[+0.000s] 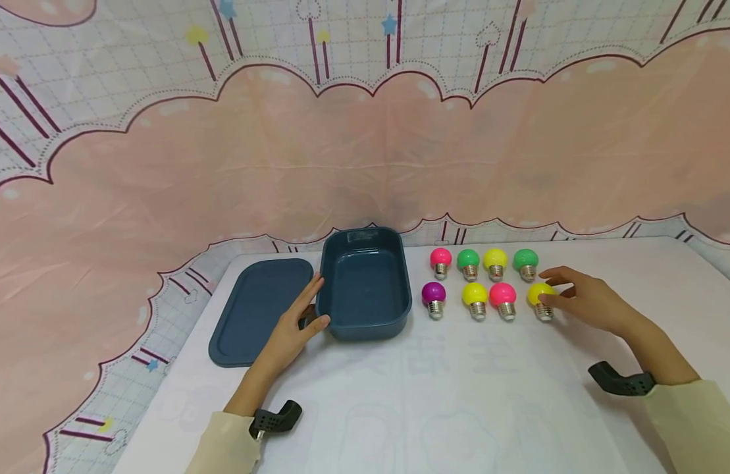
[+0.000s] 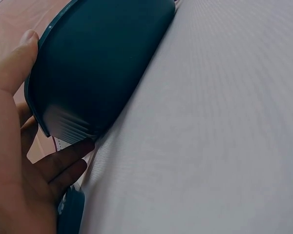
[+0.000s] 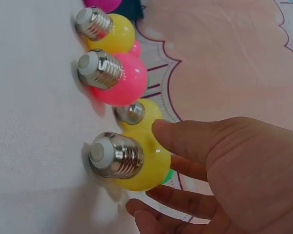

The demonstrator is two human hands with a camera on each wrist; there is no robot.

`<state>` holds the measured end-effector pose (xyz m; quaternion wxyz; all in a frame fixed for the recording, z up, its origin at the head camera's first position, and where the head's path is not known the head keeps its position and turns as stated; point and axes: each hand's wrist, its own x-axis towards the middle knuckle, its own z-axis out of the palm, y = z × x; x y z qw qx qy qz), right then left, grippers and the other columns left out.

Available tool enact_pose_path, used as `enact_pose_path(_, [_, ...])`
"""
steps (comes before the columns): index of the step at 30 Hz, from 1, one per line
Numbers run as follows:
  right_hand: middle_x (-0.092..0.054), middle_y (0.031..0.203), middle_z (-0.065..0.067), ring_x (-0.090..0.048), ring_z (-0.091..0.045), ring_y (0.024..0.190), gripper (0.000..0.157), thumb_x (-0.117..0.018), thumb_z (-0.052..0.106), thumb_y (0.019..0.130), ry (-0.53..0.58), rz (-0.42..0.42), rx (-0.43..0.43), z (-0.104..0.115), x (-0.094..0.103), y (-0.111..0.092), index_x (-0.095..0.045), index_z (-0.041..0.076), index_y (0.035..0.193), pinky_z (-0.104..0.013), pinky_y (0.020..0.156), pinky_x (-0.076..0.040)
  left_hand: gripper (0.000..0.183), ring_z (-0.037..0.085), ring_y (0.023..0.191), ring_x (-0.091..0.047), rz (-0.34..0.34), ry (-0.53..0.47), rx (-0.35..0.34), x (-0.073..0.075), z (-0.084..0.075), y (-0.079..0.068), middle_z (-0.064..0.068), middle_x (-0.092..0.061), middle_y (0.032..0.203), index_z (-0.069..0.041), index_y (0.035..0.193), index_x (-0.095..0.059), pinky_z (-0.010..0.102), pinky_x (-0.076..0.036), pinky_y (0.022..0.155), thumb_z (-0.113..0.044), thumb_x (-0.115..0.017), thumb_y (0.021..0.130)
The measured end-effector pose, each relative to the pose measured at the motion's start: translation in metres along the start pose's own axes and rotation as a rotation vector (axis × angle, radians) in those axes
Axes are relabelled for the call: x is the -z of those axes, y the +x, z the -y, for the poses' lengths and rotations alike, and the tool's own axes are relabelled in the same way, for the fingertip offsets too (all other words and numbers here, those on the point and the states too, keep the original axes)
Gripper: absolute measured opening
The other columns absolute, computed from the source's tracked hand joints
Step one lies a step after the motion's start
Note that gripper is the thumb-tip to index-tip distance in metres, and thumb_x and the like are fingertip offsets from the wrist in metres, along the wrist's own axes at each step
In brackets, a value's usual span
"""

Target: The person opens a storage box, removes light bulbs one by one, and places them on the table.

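Note:
A dark blue box [image 1: 365, 332] stands upright at the table's middle, its inside bare. My left hand [image 1: 290, 332] rests against its left side, thumb and fingers spread and fairly straight; in the left wrist view the thumb touches the rim of the box [image 2: 102, 63]. To its right, light bulbs lie in two rows. My right hand [image 1: 590, 299] is at the nearest right yellow bulb [image 1: 541, 294], which still lies on the table. In the right wrist view the thumb presses this yellow bulb [image 3: 146, 165] and the other fingers curl behind it, partly hidden.
A flat blue lid [image 1: 252, 316] lies left of the box, under the left forearm's far side. Other bulbs include a purple one [image 1: 434, 297], a pink one [image 1: 503, 299] and a green one [image 1: 525, 262]. A patterned cloth [image 1: 365, 151] hangs behind the white table [image 1: 447, 395].

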<state>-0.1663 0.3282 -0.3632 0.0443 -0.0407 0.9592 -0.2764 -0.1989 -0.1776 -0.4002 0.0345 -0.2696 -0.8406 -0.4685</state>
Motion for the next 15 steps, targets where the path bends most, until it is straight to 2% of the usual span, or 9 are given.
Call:
enact_pose_path(4, [-0.047,0.13,-0.031,-0.051,-0.047,0.109,0.064,-0.057,0.044,0.094,-0.01,-0.018,-0.003,0.005,0.002,0.001,-0.041,-0.001,0.136,-0.054,0.079,-0.051,0.068,0.028,0.116,-0.054,-0.009,0.039,-0.02,0.001,0.013,-0.001,0.003,-0.016,0.159,-0.014,0.152,-0.028,0.054,-0.039,0.095,-0.016,-0.062,0.093])
enact_pose_path(7, [-0.042,0.134,-0.031,-0.048,-0.048,0.113,0.067,-0.053,0.046,0.095,-0.009,-0.036,-0.005,0.008,0.005,0.0,-0.037,-0.003,0.139,-0.058,0.08,-0.049,0.068,0.027,0.13,-0.042,-0.006,0.085,-0.031,0.003,0.013,-0.002,0.003,-0.017,0.159,-0.014,0.152,-0.028,0.052,-0.036,0.102,-0.022,-0.062,0.094])
enact_pose_path(11, [-0.035,0.138,-0.034,-0.044,-0.052,0.115,0.068,-0.049,0.044,0.098,-0.02,-0.07,0.016,0.013,0.009,-0.002,-0.033,-0.004,0.142,-0.063,0.083,-0.045,0.07,0.03,0.14,-0.026,-0.005,0.262,-0.033,0.008,0.01,-0.003,0.001,-0.019,0.158,-0.018,0.153,-0.027,0.058,-0.028,0.105,-0.037,-0.06,0.094])
enact_pose_path(15, [-0.025,0.144,-0.036,-0.032,-0.058,0.122,0.07,-0.049,0.043,0.098,-0.099,-0.11,0.07,0.016,0.015,-0.005,-0.025,-0.001,0.148,-0.072,0.089,-0.032,0.07,0.039,0.136,-0.03,-0.03,0.454,-0.062,0.022,0.002,-0.003,0.005,-0.023,0.157,-0.016,0.151,-0.031,0.064,-0.025,0.103,-0.045,-0.057,0.093])
